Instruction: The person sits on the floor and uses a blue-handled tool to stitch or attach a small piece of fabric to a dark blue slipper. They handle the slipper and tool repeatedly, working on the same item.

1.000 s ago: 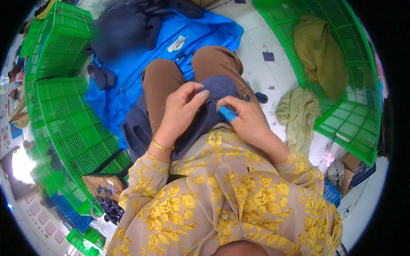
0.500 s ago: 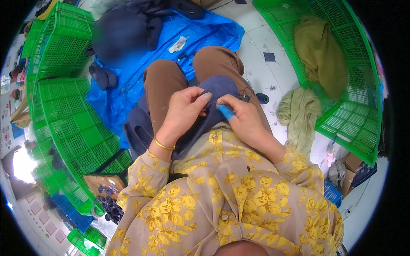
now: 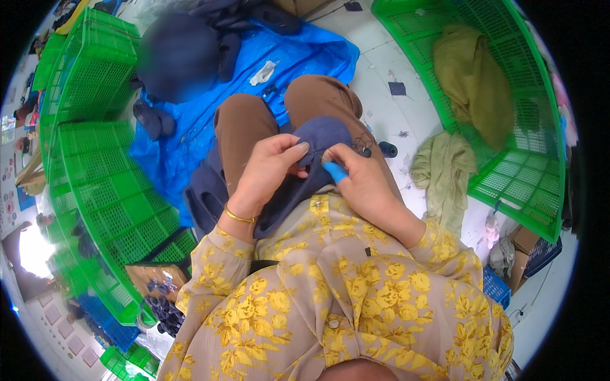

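Across my lap lies a navy cloth slipper (image 3: 327, 134), its rounded end toward my knees. My left hand (image 3: 270, 162) pinches its edge between thumb and fingers. Close beside it, my right hand (image 3: 362, 174), with one digit wrapped in blue, is pinched at the same edge; whatever sits between those fingertips is too small to make out. Loose dark thread (image 3: 363, 141) curls on my right thigh. More navy slippers (image 3: 204, 193) rest against my left thigh.
A blue plastic sheet (image 3: 305, 54) covers the floor ahead, with navy slippers (image 3: 152, 119) on its left. Green crates (image 3: 108, 184) line the left; another green crate (image 3: 515, 181) at right holds olive cloth (image 3: 473, 82). Pale green cloth (image 3: 445, 171) and a dark thread spool (image 3: 388, 149) lie nearer.
Both hands stay pinched at the slipper's edge, the left shifted slightly. The whole view has moved a little.
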`<control>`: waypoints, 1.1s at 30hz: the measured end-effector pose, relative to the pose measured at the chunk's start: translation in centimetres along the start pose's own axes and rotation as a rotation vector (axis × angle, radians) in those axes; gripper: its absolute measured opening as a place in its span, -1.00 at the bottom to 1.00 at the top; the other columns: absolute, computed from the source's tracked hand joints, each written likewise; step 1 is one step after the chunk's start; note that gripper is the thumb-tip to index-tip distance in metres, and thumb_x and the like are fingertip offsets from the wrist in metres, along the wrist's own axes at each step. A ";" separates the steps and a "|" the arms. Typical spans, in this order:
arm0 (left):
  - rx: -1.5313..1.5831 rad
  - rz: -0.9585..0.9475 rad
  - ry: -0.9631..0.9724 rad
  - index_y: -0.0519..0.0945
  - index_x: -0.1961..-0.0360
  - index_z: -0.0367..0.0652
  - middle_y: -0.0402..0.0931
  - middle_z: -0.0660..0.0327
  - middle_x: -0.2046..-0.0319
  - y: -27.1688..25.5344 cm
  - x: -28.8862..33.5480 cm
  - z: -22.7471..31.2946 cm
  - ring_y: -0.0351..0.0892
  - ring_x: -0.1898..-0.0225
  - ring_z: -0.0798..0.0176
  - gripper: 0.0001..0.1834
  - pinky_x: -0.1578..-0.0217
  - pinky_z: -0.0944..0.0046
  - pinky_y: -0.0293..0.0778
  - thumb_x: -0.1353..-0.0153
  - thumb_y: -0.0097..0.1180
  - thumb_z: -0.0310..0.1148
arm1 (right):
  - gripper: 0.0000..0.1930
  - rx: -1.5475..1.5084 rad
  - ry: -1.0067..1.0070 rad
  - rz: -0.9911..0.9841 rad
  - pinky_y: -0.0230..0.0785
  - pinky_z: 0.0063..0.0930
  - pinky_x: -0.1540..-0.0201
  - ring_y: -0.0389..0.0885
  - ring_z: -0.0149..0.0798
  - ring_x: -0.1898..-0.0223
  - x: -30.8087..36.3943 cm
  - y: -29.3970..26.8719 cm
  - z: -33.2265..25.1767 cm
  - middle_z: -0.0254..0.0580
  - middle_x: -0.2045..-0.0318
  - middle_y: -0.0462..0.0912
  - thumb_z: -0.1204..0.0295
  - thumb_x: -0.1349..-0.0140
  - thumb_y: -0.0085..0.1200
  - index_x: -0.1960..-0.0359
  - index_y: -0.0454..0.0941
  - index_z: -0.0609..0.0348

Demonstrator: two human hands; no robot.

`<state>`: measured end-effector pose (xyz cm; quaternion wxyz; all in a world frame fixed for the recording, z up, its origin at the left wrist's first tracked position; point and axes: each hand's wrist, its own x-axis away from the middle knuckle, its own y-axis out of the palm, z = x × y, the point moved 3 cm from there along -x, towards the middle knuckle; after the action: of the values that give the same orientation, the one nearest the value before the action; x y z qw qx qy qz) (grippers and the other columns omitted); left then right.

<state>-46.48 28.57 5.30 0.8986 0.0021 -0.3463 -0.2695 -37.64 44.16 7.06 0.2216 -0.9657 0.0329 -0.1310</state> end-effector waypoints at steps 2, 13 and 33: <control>0.018 -0.018 -0.016 0.62 0.23 -0.27 0.59 0.31 0.41 0.0 0.1 0.3 0.54 0.47 0.48 -0.85 0.40 0.44 0.56 -0.31 0.10 -0.41 | -0.77 0.044 0.036 -0.026 0.41 -0.08 0.33 0.59 0.19 0.35 0.0 0.1 0.1 0.14 0.44 0.59 0.58 -0.17 0.03 0.13 0.48 0.13; 0.129 -0.010 -0.032 0.61 0.25 -0.35 0.54 0.28 0.46 -0.2 0.0 -0.2 0.51 0.49 0.45 -0.84 0.43 0.44 0.55 -0.28 0.12 -0.43 | -0.74 -0.109 0.130 -0.032 0.43 -0.09 0.32 0.64 0.14 0.37 -0.7 1.2 -0.2 0.14 0.41 0.61 0.67 -0.09 0.01 0.15 0.38 0.26; -0.240 0.058 0.227 0.60 0.22 -0.27 0.58 0.34 0.39 0.9 0.0 -1.3 0.50 0.47 0.52 -0.91 0.43 0.49 0.46 -0.27 0.12 -0.50 | -0.71 0.333 -0.535 0.187 0.44 -0.16 0.28 0.60 0.02 0.27 -2.0 -0.1 -2.6 -0.11 0.25 0.59 0.62 -0.07 0.00 0.15 0.46 0.02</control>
<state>-45.24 29.06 4.51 0.9331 -0.0850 -0.2078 -0.2810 -40.21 43.40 8.89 0.3883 -0.9093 0.0401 0.1445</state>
